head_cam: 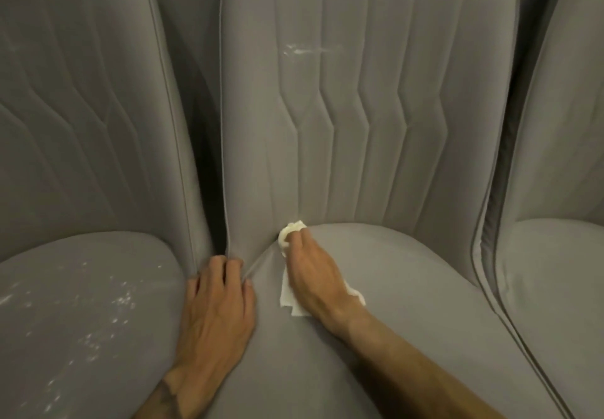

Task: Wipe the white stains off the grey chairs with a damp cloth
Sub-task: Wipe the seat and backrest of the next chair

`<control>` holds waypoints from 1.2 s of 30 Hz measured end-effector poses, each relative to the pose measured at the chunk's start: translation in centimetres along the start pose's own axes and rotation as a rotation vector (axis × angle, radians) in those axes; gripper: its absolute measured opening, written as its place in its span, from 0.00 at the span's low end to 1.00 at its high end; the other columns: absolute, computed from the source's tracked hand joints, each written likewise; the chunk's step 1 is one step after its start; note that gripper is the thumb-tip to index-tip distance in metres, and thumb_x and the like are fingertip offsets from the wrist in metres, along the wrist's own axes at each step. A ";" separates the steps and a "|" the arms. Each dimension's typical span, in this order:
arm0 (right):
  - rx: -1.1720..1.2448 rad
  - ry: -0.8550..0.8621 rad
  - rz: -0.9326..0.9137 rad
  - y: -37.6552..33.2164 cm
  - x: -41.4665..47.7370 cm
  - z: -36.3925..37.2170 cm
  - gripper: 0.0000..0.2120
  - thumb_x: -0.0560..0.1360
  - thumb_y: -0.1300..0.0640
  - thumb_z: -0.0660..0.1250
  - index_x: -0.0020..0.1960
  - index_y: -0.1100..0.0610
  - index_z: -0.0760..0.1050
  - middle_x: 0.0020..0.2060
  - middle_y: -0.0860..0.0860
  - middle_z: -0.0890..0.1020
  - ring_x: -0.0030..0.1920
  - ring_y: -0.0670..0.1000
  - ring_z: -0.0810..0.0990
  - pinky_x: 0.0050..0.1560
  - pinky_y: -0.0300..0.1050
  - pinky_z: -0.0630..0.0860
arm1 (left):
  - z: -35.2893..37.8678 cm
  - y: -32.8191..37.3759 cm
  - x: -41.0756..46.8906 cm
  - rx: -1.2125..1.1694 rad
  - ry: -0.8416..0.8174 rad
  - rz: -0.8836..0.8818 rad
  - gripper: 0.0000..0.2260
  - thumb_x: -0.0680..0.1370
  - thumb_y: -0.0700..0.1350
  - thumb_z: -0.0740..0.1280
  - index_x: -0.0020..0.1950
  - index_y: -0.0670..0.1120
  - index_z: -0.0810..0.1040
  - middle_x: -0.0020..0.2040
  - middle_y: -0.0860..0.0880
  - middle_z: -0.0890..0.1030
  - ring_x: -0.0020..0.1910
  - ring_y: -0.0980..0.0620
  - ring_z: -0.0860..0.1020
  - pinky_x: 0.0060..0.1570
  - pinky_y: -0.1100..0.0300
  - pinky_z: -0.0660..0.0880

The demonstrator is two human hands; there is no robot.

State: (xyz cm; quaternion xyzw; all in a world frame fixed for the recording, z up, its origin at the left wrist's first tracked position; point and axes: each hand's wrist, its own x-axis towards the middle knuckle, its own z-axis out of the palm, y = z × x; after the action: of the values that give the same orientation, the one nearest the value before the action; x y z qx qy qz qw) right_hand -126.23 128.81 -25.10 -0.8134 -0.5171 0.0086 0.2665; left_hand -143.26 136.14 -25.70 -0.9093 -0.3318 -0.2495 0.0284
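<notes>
- The right hand grasped a crumpled white damp cloth, fingers curled round the bunched end and pressing it into the crease where the seat met the backrest of the middle grey upholstered chair. A loose tail of cloth trailed under the palm towards the wrist.
- The left hand lay on the seat's left edge, fingers bent and tips tucked into the gap by the backrest piping. Whether they gripped the fabric or only braced on it could not be told.
- A streaky white smear sat high on the same backrest, almost straight above the cloth and well apart from it, its long axis running side to side across the stitched channels. The right hand was nearer, so reaching it probably called for a climb up the backrest and then strokes along the smear.
- Scattered white specks covered the seat of the left grey chair, just beside the left hand.
- Any stain under the cloth was hidden. The right grey chair was cut off at the frame edge, and no marks could be made out on it.
</notes>
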 end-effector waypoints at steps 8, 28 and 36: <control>-0.091 0.051 0.158 2.1 0.4 -1.8 0.08 0.85 0.58 0.52 0.59 0.58 0.68 0.56 0.56 0.73 0.54 0.60 0.76 0.55 0.55 0.72 | -0.5 0.4 0.3 -0.003 -0.076 -0.027 0.08 0.83 0.50 0.61 0.58 0.49 0.75 0.55 0.46 0.74 0.51 0.46 0.76 0.51 0.49 0.73; 0.194 0.790 0.012 4.0 8.8 -17.9 0.07 0.83 0.53 0.56 0.59 0.52 0.67 0.53 0.49 0.73 0.45 0.39 0.69 0.47 0.35 0.64 | -3.9 2.6 18.0 -0.071 0.504 0.158 0.24 0.84 0.47 0.62 0.79 0.42 0.66 0.77 0.35 0.66 0.78 0.34 0.63 0.78 0.42 0.62; -0.195 1.064 -0.107 7.9 14.7 -28.3 0.11 0.83 0.57 0.56 0.62 0.59 0.70 0.54 0.58 0.73 0.49 0.55 0.73 0.49 0.52 0.71 | -4.9 2.6 23.8 -0.077 0.626 0.208 0.25 0.85 0.50 0.57 0.81 0.46 0.63 0.80 0.40 0.62 0.81 0.36 0.59 0.79 0.44 0.57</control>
State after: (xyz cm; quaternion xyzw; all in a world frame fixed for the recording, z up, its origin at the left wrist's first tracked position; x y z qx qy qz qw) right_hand -104.54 126.68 -0.43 -0.6990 -0.3496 -0.4660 0.4147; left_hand -128.17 147.07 -9.84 -0.8180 -0.2025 -0.5248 0.1198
